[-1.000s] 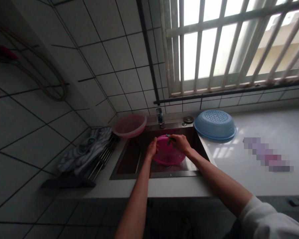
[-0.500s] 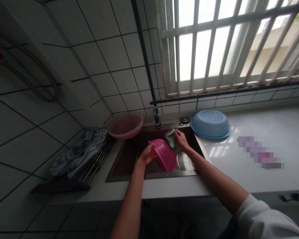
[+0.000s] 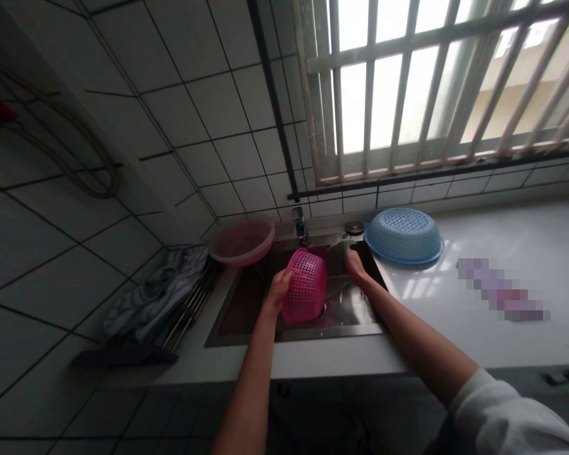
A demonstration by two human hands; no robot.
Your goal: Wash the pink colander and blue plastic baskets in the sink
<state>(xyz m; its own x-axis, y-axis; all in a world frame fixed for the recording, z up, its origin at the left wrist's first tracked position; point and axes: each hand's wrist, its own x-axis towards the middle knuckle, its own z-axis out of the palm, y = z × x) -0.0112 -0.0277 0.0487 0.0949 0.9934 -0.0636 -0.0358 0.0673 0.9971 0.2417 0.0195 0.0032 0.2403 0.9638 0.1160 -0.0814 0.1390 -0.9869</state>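
My left hand [image 3: 279,291] grips the rim of a pink perforated plastic basket [image 3: 307,287], tipped on its side over the sink [image 3: 351,303]. In my right hand [image 3: 354,265] is a pale green cloth [image 3: 340,245], held near the sink's back right corner, apart from the basket. The fingers of my right hand are partly hidden behind the hand. Behind the basket, at the sink's back edge, stands the faucet [image 3: 300,226].
A pink basin [image 3: 243,243] sits at the sink's back left corner, and an upturned blue colander [image 3: 403,237] on the right counter [image 3: 455,328]. Folded striped cloth [image 3: 161,291] lies by a metal rack [image 3: 189,313] at left. A blurred-out purple item [image 3: 497,287] lies farther right.
The pink basket has turned, so more of its perforated side and base faces me. My right hand with the cloth has moved right, away from the basket.
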